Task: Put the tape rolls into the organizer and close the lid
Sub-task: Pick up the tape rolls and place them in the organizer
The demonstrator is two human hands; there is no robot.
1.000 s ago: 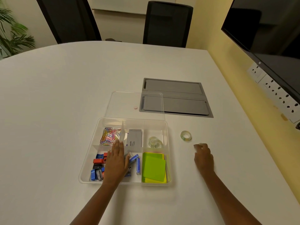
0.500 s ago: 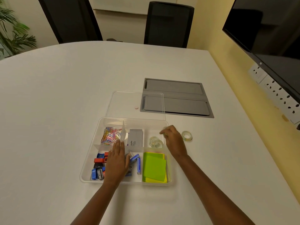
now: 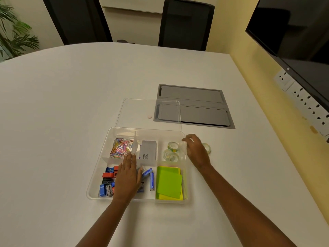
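Observation:
The clear plastic organizer stands open on the white table. Its back right compartment holds clear tape rolls, one behind the others. Another tape roll lies on the table just right of the organizer, partly hidden by my right hand. That hand hovers over the organizer's right rim with fingers spread and nothing in them. My left hand lies flat, palm down, on the middle compartments. The clear lid lies flat behind the organizer.
Other compartments hold coloured paper clips, a grey box, sharpeners and green sticky notes. A grey cable hatch is set in the table behind. Chairs stand at the far edge, with a screen and wall sockets on the right.
My right hand moved from the table on the right to the organizer's back right compartment and let go of a tape roll there. The left hand stayed put.

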